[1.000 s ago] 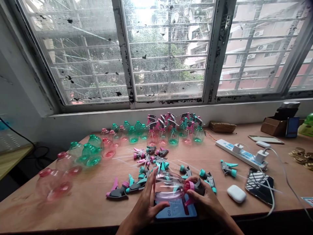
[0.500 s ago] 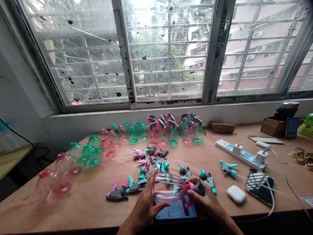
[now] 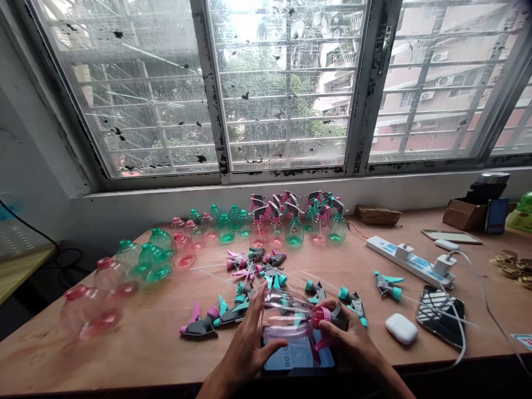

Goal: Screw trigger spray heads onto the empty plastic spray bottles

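A clear pink spray bottle [image 3: 287, 315] lies sideways between my hands, above a lit phone [image 3: 286, 357] at the table's front edge. My left hand [image 3: 251, 335] is wrapped round its base end. At the neck, my right hand [image 3: 347, 327] grips the grey and pink trigger sprayer [image 3: 323, 317], which sits on the bottle's mouth; its fingers partly cover the head. Just beyond lie loose teal and grey sprayer heads [image 3: 233, 315] and pink ones [image 3: 272, 271] with thin tubes. One pink-and-grey head [image 3: 199, 326] rests left of my left hand.
Open pink bottles [image 3: 85, 313] and green bottles [image 3: 154, 263] stand at left and back. Several bottles with sprayers fitted [image 3: 295, 227] stand by the window wall. To the right are a power strip [image 3: 409, 260], a white earbud case [image 3: 401, 328], a dark phone [image 3: 440, 316] and cables.
Both hands keep their grip on the spray bottle, which has barely shifted. The things on the table stay where they were.
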Demonstrator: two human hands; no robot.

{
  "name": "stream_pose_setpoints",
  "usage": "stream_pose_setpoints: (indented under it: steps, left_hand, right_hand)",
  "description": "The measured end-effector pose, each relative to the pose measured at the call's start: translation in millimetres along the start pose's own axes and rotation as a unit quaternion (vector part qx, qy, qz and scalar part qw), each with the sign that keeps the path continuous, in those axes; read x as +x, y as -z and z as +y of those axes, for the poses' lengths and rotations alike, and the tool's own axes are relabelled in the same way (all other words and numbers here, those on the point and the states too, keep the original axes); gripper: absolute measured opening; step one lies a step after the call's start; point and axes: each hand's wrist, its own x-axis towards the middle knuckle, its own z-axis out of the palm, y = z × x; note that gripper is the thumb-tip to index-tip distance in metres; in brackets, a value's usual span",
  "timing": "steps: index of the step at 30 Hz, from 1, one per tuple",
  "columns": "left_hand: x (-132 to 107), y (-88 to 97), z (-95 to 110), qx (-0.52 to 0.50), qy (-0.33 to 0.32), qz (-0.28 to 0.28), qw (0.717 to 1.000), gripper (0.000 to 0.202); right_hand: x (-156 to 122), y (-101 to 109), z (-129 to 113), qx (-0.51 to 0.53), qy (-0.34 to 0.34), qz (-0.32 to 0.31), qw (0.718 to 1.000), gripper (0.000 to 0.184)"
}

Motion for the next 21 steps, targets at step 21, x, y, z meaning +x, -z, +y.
stream_pose_setpoints:
  steps: [21]
  left_hand:
    - [-5.8,-3.9,-7.8,0.021,0.027,0.007,0.999,0.081]
  right_hand:
    - [0.7,-0.5,6.7,0.024,0.001,0.003,1.0,0.034]
